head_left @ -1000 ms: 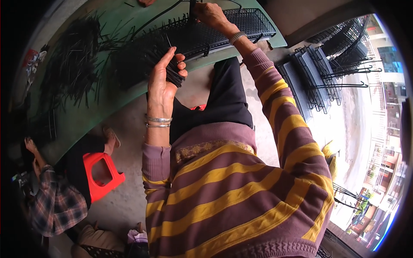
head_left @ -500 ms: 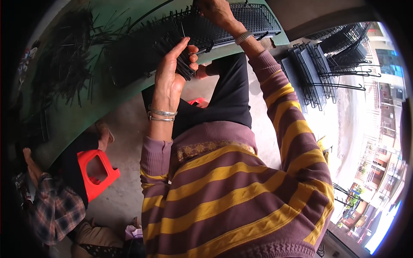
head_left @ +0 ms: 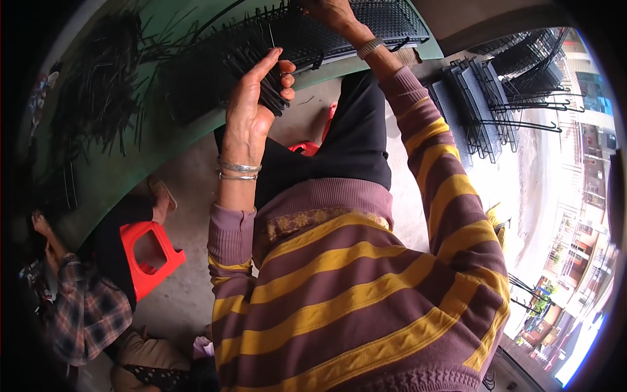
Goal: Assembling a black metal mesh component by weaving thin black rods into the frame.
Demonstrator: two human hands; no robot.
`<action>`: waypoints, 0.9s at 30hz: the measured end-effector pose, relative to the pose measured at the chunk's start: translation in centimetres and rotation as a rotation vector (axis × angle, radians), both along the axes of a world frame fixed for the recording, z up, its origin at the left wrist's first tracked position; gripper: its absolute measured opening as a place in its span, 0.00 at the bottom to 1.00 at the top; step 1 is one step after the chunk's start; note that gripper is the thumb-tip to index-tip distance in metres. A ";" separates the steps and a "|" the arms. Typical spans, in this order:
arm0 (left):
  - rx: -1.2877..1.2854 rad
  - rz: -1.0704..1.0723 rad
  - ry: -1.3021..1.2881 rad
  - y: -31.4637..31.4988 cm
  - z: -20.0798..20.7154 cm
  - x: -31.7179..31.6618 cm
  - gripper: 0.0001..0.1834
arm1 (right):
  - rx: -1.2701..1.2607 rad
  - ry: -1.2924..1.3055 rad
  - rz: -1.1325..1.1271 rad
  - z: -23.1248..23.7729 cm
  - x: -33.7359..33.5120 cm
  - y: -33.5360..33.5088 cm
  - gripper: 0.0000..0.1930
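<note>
A bundle of thin black strips (head_left: 249, 64) fans out from my left hand (head_left: 249, 104). The fingers are closed round it, with the thumb pointing up along its side. At the top edge my right hand (head_left: 332, 18) reaches over a long black mesh basket (head_left: 372, 27) lying on the green table (head_left: 326, 80). Its fingers are bent together, partly cut off by the picture's edge, and what they pinch cannot be made out. The basket stretches to the right of the bundle, with thin strip ends standing up along its left part.
A large heap of black strips (head_left: 98, 91) covers the table's left part. More black mesh baskets with hooks (head_left: 470, 104) are stacked at the right. A red plastic stool (head_left: 153, 258) stands at lower left, beside a person in a plaid shirt (head_left: 95, 310).
My left hand has shifted slightly left and up with the bundle. My right hand has moved a little up, further out of the picture. The view has tilted slightly.
</note>
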State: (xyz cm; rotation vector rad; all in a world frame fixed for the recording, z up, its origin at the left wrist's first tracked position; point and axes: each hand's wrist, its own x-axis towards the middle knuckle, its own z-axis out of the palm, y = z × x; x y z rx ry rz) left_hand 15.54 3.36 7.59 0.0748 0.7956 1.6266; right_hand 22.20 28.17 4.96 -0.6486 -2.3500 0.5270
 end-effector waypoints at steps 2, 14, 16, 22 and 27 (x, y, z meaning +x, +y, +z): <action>-0.015 0.019 0.007 0.2 0.2 0.5 0.10 | 0.093 0.041 0.009 -0.3 0.1 0.2 0.09; -0.021 0.007 -0.021 0.0 0.1 0.6 0.08 | 0.157 0.000 -0.116 -0.2 -0.3 -1.7 0.08; -0.018 0.009 -0.027 0.0 0.0 0.8 0.08 | 0.296 -0.038 -0.192 -0.4 -0.3 -1.7 0.08; -0.017 0.027 -0.044 -0.6 -0.2 0.8 0.08 | 0.072 -0.055 -0.195 -0.6 -0.9 -1.1 0.08; -0.007 0.042 -0.052 -0.8 -0.1 0.8 0.09 | 0.103 -0.090 -0.209 -0.4 -0.8 -0.8 0.08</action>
